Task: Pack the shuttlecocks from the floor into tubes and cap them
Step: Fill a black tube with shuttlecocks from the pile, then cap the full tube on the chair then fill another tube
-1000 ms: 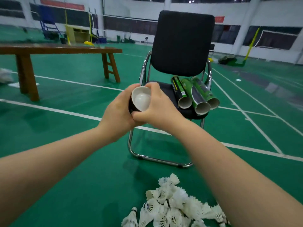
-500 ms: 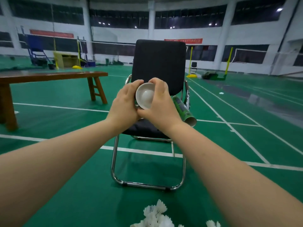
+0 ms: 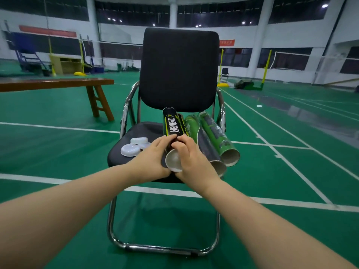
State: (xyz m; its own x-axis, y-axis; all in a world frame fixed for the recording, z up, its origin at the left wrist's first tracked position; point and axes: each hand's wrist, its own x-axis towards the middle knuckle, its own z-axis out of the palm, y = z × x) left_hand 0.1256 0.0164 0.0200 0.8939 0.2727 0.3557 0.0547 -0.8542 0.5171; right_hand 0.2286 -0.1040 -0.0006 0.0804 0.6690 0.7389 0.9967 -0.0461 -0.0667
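At the chair seat [image 3: 136, 133], left hand [image 3: 153, 158] and right hand [image 3: 194, 160] both grip the capped black tube [image 3: 173, 123]

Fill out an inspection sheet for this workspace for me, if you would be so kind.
Surface: black chair seat, standing on the green court floor.
Job's things: black tube with a white cap at its near end; two green tubes beside it on the seat, near ends open.
Clutter: loose white caps on the seat's left side.
Fingers: left hand and right hand both grip the black tube near the cap.
Cables: nothing seen.
Surroundings: wooden bench at left; net posts behind.
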